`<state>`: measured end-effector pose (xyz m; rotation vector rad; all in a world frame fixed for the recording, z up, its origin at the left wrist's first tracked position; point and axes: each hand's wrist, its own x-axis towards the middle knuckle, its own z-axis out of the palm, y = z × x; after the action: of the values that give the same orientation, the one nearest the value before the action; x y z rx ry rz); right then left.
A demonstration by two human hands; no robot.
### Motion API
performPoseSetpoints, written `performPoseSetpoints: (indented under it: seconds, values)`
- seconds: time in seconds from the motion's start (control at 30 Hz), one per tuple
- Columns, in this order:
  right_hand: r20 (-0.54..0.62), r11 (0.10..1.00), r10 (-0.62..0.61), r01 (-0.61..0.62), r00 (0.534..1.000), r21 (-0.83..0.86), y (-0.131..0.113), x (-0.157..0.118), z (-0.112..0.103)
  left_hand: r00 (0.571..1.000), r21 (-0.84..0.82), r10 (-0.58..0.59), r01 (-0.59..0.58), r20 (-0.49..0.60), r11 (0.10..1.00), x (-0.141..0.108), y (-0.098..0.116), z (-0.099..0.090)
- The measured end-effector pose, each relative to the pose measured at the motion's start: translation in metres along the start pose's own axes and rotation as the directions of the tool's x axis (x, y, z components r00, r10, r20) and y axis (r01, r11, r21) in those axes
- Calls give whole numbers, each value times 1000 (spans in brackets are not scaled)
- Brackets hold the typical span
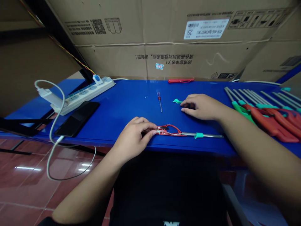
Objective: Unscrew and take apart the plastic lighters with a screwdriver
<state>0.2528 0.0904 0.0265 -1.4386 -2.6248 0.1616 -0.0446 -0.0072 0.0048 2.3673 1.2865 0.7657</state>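
On the near edge of the blue table lies an open red handle shell (172, 129) with thin wires inside. A metal rod (209, 136) with a green collar (198, 135) extends from it to the right. My left hand (135, 135) grips the shell's left end between thumb and fingers, hiding that part. Farther back, my right hand (199, 106) has its fingers loosely curled, thumb and index apart. Its fingertips are right beside small green plastic pieces (177, 101); whether they touch is unclear. A screwdriver (159, 101) with a purplish-red handle lies between the hands.
Several metal rods with red and green handles (272, 116) are piled at the right. A red shell piece (180, 80) lies at the back against a cardboard box (113, 59). To the left are a white power strip (82, 95) and a black phone (77, 119) on a cable.
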Motion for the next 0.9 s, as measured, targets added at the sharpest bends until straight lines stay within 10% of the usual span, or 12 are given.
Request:
performPoseSetpoints:
  seconds: [0.9]
  values:
    - [-257,999,-14,3,966,-41,-21,-1,-2,999,-25,47,-47,6,999,0,-3,-1]
